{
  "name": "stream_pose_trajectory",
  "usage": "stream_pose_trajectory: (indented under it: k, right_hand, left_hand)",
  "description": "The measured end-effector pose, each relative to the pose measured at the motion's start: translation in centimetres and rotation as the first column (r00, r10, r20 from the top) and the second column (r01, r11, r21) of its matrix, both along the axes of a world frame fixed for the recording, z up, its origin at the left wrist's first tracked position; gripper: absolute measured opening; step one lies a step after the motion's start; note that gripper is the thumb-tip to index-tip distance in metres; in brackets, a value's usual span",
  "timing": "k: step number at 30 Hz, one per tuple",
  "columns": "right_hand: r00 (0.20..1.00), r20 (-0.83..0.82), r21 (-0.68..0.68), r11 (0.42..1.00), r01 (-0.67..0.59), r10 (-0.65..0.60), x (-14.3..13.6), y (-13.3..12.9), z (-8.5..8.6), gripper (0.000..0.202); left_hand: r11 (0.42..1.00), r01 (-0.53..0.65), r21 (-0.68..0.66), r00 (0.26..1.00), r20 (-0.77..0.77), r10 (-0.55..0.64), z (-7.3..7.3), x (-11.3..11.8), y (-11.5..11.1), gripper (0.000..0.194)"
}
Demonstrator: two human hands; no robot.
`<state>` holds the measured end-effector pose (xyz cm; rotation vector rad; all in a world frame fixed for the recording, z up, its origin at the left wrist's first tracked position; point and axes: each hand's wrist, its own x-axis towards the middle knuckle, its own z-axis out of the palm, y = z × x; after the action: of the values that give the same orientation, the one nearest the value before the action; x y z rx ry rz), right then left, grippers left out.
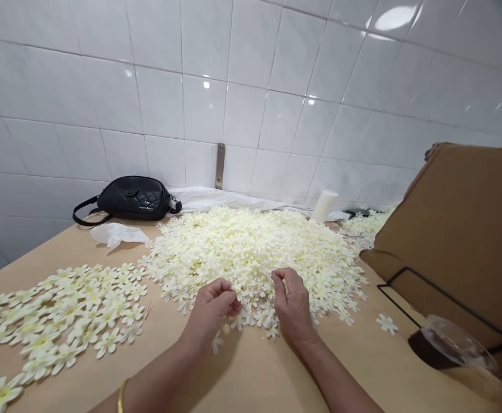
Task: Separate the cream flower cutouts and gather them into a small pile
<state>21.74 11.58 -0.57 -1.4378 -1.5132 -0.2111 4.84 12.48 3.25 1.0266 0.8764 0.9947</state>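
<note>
A large heap of white artificial flowers (251,241) with pale yellow centres covers the middle of the table. At its near edge, my left hand (216,304) has its fingers curled and the thumb pressed to the forefinger; whatever is in that pinch blends with the petals behind. A single white flower (217,342) shows just under this hand. To the right, my right hand (292,301) is also closed, thumb and forefinger meeting in front of the heap, and what they pinch is too small to name. The hands are apart from each other.
More flowers (70,315) lie spread flat at the left. Behind them are a crumpled tissue (119,234) and a black bag (132,198). A white cylinder (325,206) stands behind the heap. At right are a cardboard box (461,218), a black wire frame (448,298) and a clear plastic container (457,341).
</note>
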Motion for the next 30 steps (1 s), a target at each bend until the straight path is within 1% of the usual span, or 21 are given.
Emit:
stream_pose_trajectory:
  k: [2,4,10,13,15,18,21,23,25,27,30]
  right_hand:
    - [0.999,0.029,0.020,1.000,0.017,-0.018,0.2,0.2,0.0,0.013]
    - [0.998,0.052,0.036,0.999,0.032,-0.034,0.4,0.3,0.1,0.013]
    - [0.991,0.071,0.094,0.990,0.107,-0.114,1.0,-0.1,0.5,0.011]
    - [0.986,0.101,0.107,0.987,0.124,-0.134,1.1,-0.3,1.2,0.012]
    - [0.980,0.149,0.108,0.987,0.119,-0.134,1.0,0.1,2.2,0.012]
    - [0.959,0.250,0.104,0.988,0.114,-0.136,1.0,1.5,4.1,0.014]
    - [0.929,0.348,0.084,0.991,0.106,-0.129,1.0,3.7,5.6,0.016]
    - [0.912,0.397,0.057,0.995,0.087,-0.102,0.9,5.0,6.0,0.015]
    - [0.904,0.421,0.028,0.997,0.066,-0.071,0.5,5.5,6.0,0.014]
    - [0.907,0.417,0.009,0.998,0.055,-0.054,0.2,4.9,5.6,0.017]
    - [0.919,0.391,-0.007,0.998,0.060,-0.053,0.3,2.0,4.6,0.019]
  left_hand:
    - [1.000,0.006,0.023,1.000,-0.010,-0.005,0.4,-0.1,-0.2,0.011]
    - [0.999,0.019,0.046,1.000,-0.018,-0.018,0.5,-0.2,-0.4,0.011]
    - [0.994,0.057,0.089,0.998,-0.030,-0.054,-0.5,0.0,-0.5,0.009]
    - [0.991,0.079,0.107,0.996,-0.047,-0.074,-0.6,0.1,-0.6,0.006]
    - [0.990,0.082,0.111,0.995,-0.059,-0.076,-0.4,0.1,-0.7,0.006]
    - [0.988,0.078,0.131,0.996,-0.054,-0.072,-0.3,0.1,-0.8,0.008]
    - [0.986,0.084,0.142,0.996,-0.042,-0.078,-0.6,0.2,-0.8,0.007]
    - [0.985,0.086,0.149,0.996,-0.034,-0.082,-0.8,0.2,-0.7,0.007]
    - [0.984,0.083,0.159,0.996,-0.030,-0.079,-0.9,0.2,-0.5,0.007]
    - [0.983,0.081,0.167,0.996,-0.044,-0.075,-0.9,0.2,-0.5,0.008]
    - [0.979,0.090,0.181,0.993,-0.093,-0.074,-0.7,0.2,-0.5,0.008]
